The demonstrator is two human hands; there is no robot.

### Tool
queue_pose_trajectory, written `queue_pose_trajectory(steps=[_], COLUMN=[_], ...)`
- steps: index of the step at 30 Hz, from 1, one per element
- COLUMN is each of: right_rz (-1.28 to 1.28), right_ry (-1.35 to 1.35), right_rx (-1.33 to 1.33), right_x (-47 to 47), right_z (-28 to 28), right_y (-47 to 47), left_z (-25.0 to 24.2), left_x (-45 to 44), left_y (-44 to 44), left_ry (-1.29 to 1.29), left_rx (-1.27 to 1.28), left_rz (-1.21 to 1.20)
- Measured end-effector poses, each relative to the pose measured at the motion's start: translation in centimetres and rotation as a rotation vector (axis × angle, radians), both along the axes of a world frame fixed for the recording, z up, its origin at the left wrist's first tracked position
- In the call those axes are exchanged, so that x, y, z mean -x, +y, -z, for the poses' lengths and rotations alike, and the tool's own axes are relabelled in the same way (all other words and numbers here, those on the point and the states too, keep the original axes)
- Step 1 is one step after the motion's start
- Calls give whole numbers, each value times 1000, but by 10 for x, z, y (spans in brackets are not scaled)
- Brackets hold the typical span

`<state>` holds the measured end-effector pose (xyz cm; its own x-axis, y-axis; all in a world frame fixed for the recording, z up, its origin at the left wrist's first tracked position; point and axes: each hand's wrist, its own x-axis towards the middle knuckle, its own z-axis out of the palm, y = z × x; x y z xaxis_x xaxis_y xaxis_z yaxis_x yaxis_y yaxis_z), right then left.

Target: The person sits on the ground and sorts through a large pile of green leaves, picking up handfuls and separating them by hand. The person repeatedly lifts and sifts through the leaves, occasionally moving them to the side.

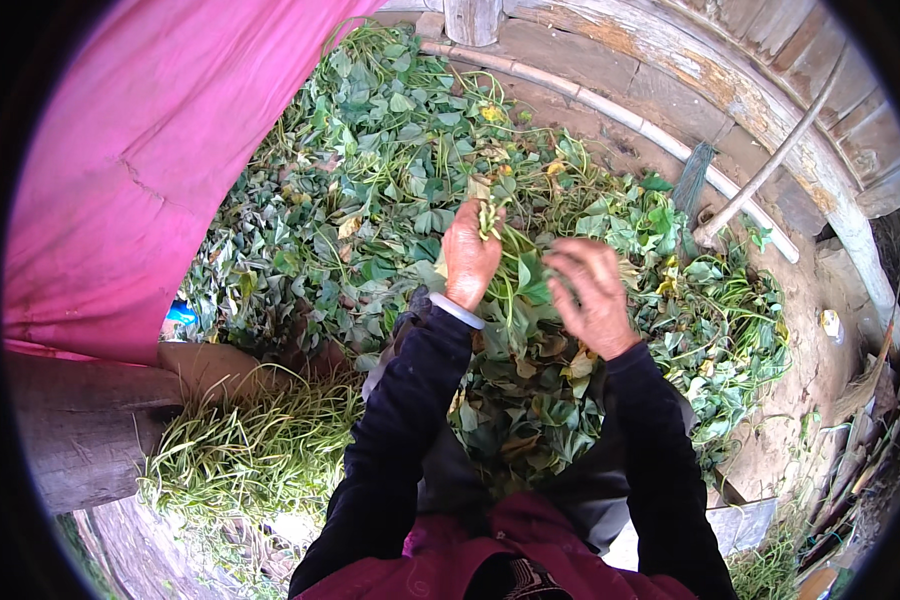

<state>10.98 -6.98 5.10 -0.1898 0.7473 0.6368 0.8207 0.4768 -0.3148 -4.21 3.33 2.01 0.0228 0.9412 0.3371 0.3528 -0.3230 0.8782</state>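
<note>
My left hand [471,251], with a pale bangle [456,310] at the wrist, is closed around a bunch of green leaf stems [489,220]. The cut-looking ends poke out above the fist, and leaves [526,276] hang from it to the right. Just beside those leaves is my right hand [589,296], slightly blurred, its fingers apart and nothing visible in them. Beneath both hands spreads a wide heap of leafy vines [375,187], like sweet potato vines, with some yellowed leaves. More wilted leaves [529,420] lie between my legs.
A pile of stripped green stems [255,450] lies left of me, near a thick log [90,427]. Pink cloth [135,172] hangs at the upper left. A bamboo pole [615,109], a wooden-handled tool [780,150] and timber beams curve along the right. Dry sticks [847,480] lie lower right.
</note>
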Motion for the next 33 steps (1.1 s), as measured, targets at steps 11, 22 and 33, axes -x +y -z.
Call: queue_pose_trajectory(steps=[11,22,33], right_rz=[-161,123,332], right_ry=[-238,-140,283], right_rx=[84,186,202], right_x=[19,22,-13], right_z=[16,30,9], right_y=[-7,-6,0], left_z=[0,1,10], left_x=[-4,-7,-3], left_y=[-1,3,10], left_ry=[-74,-219,-410], left_rx=[16,-76,82], left_rz=[-19,-84,-57])
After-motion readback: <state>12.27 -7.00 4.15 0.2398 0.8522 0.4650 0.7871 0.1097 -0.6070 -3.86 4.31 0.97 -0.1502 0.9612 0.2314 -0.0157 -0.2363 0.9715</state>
